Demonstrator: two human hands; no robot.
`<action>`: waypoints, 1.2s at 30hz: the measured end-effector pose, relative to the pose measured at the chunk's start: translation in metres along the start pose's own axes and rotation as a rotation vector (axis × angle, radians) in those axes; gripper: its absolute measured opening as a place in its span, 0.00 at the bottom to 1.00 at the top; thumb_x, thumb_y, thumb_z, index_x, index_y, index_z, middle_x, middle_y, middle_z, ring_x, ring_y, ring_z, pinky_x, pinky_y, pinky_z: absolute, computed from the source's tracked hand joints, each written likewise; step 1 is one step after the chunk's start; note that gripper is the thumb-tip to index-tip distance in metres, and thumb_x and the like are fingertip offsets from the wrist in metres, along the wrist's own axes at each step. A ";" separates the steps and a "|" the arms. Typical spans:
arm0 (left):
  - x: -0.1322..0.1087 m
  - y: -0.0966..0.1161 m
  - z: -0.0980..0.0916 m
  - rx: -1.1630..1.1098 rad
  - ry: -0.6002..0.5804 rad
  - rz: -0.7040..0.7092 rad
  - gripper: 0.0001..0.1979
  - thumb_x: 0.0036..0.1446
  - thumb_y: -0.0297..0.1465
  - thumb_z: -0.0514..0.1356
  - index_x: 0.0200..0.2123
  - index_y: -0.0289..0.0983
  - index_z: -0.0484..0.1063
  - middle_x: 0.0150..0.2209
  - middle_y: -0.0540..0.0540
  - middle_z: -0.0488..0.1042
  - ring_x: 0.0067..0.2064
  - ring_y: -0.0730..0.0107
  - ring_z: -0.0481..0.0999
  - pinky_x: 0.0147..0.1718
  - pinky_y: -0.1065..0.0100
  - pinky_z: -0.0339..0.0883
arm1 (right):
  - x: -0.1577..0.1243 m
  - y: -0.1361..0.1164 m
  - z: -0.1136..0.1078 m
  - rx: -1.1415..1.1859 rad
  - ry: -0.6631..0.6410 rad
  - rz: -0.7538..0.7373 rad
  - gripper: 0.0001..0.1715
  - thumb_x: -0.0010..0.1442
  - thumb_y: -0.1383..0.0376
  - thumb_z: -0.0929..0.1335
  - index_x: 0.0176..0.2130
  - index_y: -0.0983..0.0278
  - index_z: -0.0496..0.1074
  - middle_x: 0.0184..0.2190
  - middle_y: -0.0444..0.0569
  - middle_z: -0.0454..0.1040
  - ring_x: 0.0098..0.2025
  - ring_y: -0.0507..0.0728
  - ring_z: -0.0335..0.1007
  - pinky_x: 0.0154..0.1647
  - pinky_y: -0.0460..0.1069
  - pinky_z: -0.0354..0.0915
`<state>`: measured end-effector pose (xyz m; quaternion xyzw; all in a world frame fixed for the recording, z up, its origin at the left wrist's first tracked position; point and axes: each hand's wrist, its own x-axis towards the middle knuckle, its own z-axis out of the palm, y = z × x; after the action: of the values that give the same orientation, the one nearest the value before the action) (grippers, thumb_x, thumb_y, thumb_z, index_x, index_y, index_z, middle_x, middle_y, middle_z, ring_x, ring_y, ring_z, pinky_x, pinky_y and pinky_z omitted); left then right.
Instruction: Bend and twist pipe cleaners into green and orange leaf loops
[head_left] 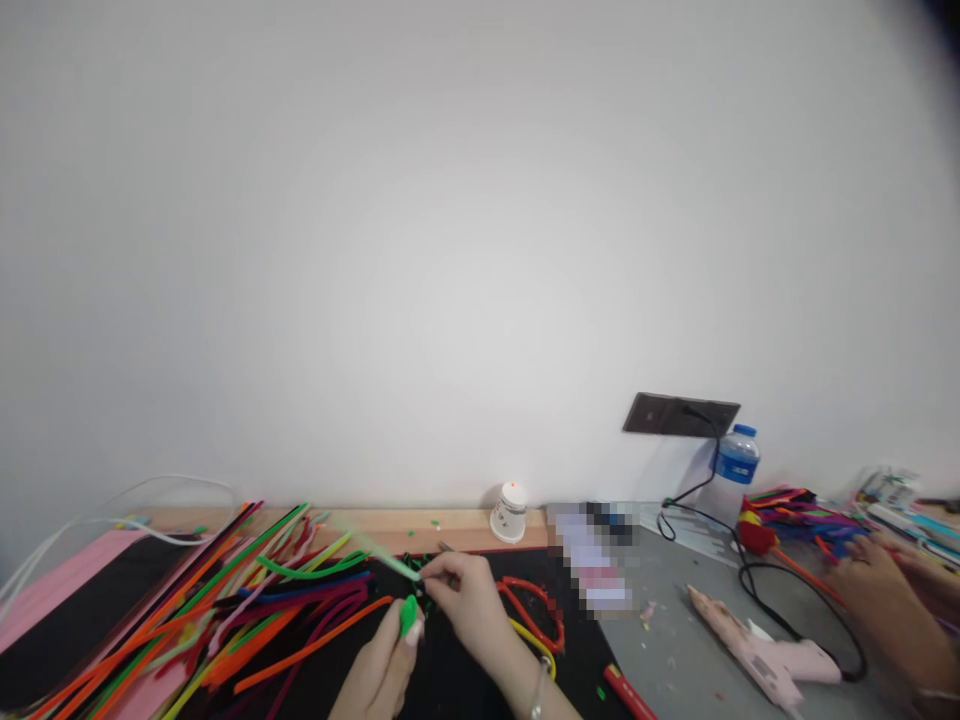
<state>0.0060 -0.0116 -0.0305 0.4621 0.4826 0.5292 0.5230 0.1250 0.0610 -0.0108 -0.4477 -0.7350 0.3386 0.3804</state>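
Note:
My left hand [379, 665] is closed around a small bright green fuzzy piece [408, 616], which sticks up between thumb and fingers. Just to the right and slightly above it, my right hand [469, 600] pinches the end of a pale green pipe cleaner [386, 556]. The far end of that stem is smeared by motion. Both hands are over a black mat [457, 690] with green scraps on it. A small dark thing shows by my right fingertips, too unclear to name.
Many coloured pipe cleaners [300, 660] lie in a heap at left. A white paper cup [509, 515] stands upside down near the wall. To the right are a pink glue gun [765, 655], a water bottle [736, 470], a red pipe-cleaner loop [536, 612] and another person's hands [877, 590].

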 end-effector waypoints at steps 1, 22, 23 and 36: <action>0.003 -0.003 -0.001 -0.031 -0.012 -0.028 0.21 0.49 0.48 0.53 0.41 0.40 0.62 0.17 0.58 0.54 0.17 0.76 0.53 0.15 0.75 0.51 | -0.008 0.002 -0.009 0.073 0.023 0.057 0.09 0.48 0.72 0.64 0.28 0.67 0.74 0.19 0.43 0.70 0.21 0.49 0.63 0.23 0.42 0.57; 0.033 -0.018 -0.013 -0.369 0.068 -0.018 0.23 0.40 0.48 0.63 0.31 0.39 0.58 0.13 0.63 0.57 0.10 0.83 0.54 0.11 0.76 0.56 | -0.054 0.015 -0.069 -0.269 -0.026 -0.118 0.10 0.54 0.71 0.63 0.30 0.61 0.74 0.27 0.46 0.73 0.30 0.53 0.68 0.34 0.44 0.60; 0.032 -0.018 -0.014 -0.369 0.057 -0.020 0.22 0.40 0.47 0.62 0.32 0.39 0.59 0.13 0.63 0.57 0.11 0.83 0.54 0.12 0.76 0.56 | -0.054 0.016 -0.070 -0.272 -0.027 -0.121 0.10 0.54 0.71 0.63 0.30 0.61 0.74 0.27 0.46 0.73 0.31 0.53 0.68 0.34 0.44 0.60; 0.019 -0.019 -0.010 -0.051 -0.099 -0.171 0.25 0.39 0.55 0.56 0.25 0.38 0.61 0.13 0.63 0.49 0.14 0.82 0.50 0.14 0.76 0.52 | -0.053 0.010 -0.068 -0.256 -0.048 -0.126 0.11 0.52 0.74 0.64 0.29 0.62 0.73 0.27 0.44 0.73 0.31 0.51 0.67 0.34 0.43 0.59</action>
<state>-0.0025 0.0068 -0.0506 0.4313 0.4805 0.4710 0.6010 0.2040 0.0263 0.0002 -0.4374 -0.8076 0.2283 0.3231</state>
